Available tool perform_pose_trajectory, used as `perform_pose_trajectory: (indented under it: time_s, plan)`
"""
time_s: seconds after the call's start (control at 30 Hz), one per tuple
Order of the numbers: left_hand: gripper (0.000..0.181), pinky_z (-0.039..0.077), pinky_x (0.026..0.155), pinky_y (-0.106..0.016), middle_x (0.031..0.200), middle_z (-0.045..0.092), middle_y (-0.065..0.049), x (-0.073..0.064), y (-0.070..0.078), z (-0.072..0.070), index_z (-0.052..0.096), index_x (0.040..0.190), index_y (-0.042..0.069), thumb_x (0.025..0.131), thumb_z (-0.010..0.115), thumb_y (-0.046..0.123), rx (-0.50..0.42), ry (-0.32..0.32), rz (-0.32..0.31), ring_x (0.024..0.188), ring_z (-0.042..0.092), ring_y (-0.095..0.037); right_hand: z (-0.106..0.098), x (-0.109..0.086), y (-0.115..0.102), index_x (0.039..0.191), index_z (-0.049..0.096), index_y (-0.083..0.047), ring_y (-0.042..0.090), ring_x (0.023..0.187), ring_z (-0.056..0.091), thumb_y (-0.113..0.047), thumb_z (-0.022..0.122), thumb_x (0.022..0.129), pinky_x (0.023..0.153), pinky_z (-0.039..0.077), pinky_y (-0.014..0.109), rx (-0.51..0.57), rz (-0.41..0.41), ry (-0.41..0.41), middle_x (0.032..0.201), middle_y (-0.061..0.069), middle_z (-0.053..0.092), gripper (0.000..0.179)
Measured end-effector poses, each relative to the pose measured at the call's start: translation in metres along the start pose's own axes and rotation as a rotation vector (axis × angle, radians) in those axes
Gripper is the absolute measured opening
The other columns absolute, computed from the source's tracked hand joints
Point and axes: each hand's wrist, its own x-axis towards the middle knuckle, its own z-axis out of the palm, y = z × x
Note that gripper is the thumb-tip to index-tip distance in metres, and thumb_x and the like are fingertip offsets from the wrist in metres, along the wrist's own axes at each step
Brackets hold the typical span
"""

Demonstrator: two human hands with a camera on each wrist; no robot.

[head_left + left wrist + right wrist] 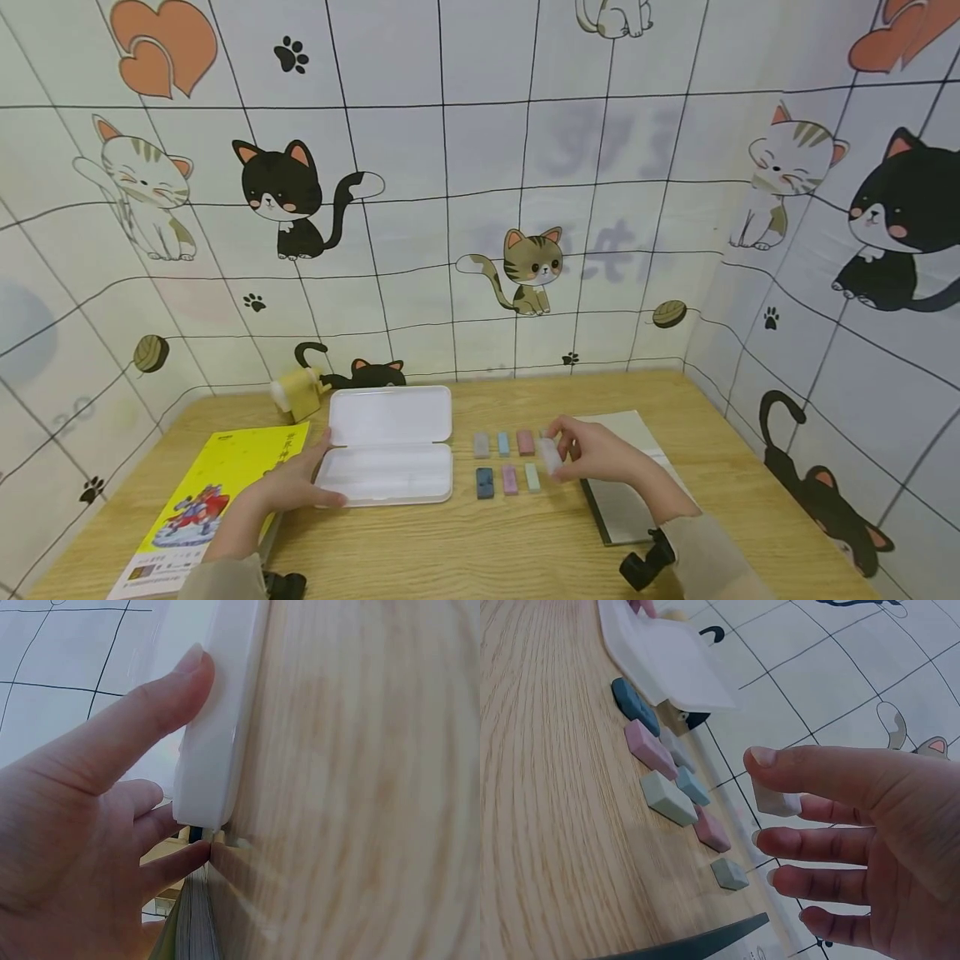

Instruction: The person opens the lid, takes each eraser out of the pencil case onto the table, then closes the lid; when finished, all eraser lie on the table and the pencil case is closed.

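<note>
An open white plastic case (386, 475) lies on the wooden table, its lid tipped back. My left hand (296, 482) rests at the case's left end. In the left wrist view its thumb (161, 697) lies along the front wall, with the loosely extended fingers behind. My right hand (600, 450) pinches a small white eraser (776, 801) between thumb and fingers, above the table. Beside it are two rows of small blocks like erasers: grey (481, 444), light blue (503, 442), rose (525, 442), dark blue (484, 482), lilac (509, 479) and mint (532, 477).
A grey-green block (729, 874) sits by the rose one. A notebook (626, 508) lies under my right forearm. At left is a thick yellow book (217, 475), with a yellow object (300, 393) behind it. A cat-print curtain (487, 183) surrounds the table.
</note>
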Motion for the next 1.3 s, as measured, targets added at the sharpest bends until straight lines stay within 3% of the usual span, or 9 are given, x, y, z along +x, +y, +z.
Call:
perform_pose_trajectory:
  time_s: [0.43,0.77,1.3]
  plan:
    - [0.120,0.014,0.111,-0.063,0.156,0.007,-0.029,-0.003,0.003,0.000,0.006,0.152,-0.007,0.073,0.083,0.041,-0.015,0.008,-0.011,0.141,0.013,-0.047,0.005,-0.006,0.008,0.111,0.055,-0.007,0.012,0.064,0.050,-0.022,0.083,0.076,0.055,0.042,0.027,-0.026,0.061,0.018,0.085,0.002,0.058,0.047]
    - [0.120,0.015,0.111,-0.063,0.156,0.007,-0.029,-0.003,0.004,0.000,0.006,0.152,-0.007,0.073,0.083,0.042,-0.013,0.006,-0.009,0.141,0.014,-0.048,0.013,-0.007,0.010,0.108,0.057,-0.009,0.015,0.067,0.045,-0.024,0.085,0.074,0.055,0.038,0.030,-0.117,0.114,0.034,0.085,0.002,0.055,0.047]
    - [0.120,0.014,0.110,-0.064,0.156,0.008,-0.030,-0.003,0.003,0.000,0.006,0.152,-0.007,0.072,0.083,0.041,-0.021,0.008,-0.015,0.141,0.014,-0.048,0.019,-0.002,0.021,0.106,0.059,-0.009,0.017,0.072,0.046,-0.027,0.086,0.071,0.062,0.040,0.035,-0.166,0.114,0.016,0.084,-0.001,0.052,0.047]
